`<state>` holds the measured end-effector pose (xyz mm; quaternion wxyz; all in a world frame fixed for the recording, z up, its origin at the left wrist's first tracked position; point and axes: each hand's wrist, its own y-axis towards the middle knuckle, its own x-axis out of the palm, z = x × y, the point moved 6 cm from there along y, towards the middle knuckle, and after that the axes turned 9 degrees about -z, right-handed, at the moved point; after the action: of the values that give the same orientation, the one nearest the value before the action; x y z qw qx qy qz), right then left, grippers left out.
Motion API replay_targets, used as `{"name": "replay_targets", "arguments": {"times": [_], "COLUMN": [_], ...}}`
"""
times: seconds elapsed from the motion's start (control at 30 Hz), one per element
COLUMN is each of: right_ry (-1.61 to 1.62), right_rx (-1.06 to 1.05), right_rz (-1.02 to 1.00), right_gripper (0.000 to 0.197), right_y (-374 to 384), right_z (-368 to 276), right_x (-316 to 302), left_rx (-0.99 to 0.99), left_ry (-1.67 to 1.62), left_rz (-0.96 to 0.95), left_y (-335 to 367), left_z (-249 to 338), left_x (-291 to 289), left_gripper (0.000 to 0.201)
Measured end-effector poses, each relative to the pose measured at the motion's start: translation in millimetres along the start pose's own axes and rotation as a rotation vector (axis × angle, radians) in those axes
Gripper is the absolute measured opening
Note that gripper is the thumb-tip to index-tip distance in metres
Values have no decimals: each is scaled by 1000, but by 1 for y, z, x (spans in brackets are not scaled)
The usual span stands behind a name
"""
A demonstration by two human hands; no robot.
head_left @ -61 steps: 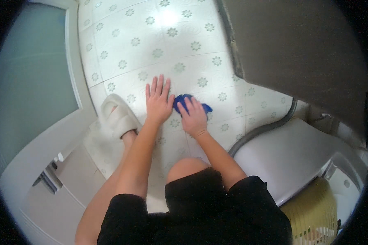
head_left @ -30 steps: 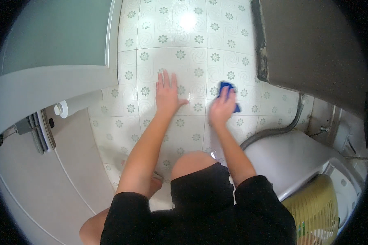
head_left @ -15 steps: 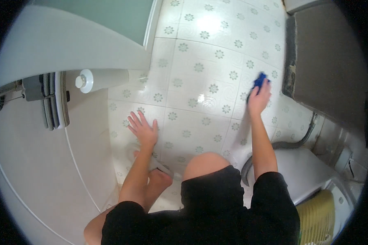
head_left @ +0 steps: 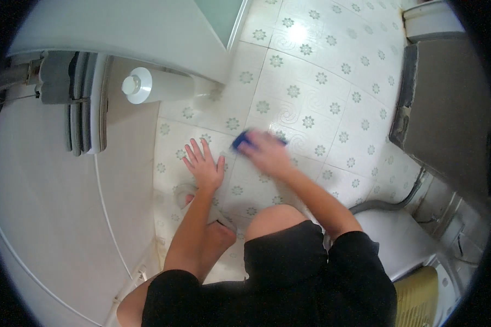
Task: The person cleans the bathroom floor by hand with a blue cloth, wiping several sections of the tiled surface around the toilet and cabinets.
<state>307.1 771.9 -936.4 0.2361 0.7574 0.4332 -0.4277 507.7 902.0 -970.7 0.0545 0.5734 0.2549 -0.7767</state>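
A dark blue cloth (head_left: 240, 141) lies bunched on the white tiled floor (head_left: 311, 139), which has a pattern of green flowers. My right hand (head_left: 268, 155) presses down on the cloth from above, blurred by motion, with blue showing at both sides of the fingers. To its left, my left hand (head_left: 205, 168) rests on the tiles with its fingers spread and nothing in it. A slipper (head_left: 186, 197) on my foot sits just behind the left hand.
At the left wall stand a white bottle (head_left: 169, 86) and several folded grey panels (head_left: 84, 109). A white door (head_left: 174, 32) juts in from the upper left. On the right are a dark brown box-like block (head_left: 447, 98), a grey hose (head_left: 387, 204) and a white appliance (head_left: 390, 234).
My right hand has swept the blue cloth leftward across the floor, from beside the dark block to near my left hand. The whole view has shifted slightly; my left hand stays planted.
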Motion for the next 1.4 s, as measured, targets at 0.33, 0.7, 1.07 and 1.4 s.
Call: {"name": "replay_targets", "arguments": {"times": [0.33, 0.7, 1.07, 1.4], "right_ry": [-397, -45, -407, 153], "right_rx": [926, -207, 734, 30], "right_rz": [642, 60, 640, 85], "right_gripper": [50, 53, 48, 54], "right_y": [40, 68, 59, 115], "right_z": [272, -1, 218, -61], "right_x": [-165, -9, -133, 29], "left_rx": [-18, -66, -110, 42], "left_ry": [-73, -73, -135, -384], "left_rz": [-24, -100, -208, 6], "left_y": [4, 2, 6, -2], "left_z": [22, 8, 19, -3], "left_x": [-2, -3, -10, 4], "left_gripper": [99, 102, 105, 105]}}
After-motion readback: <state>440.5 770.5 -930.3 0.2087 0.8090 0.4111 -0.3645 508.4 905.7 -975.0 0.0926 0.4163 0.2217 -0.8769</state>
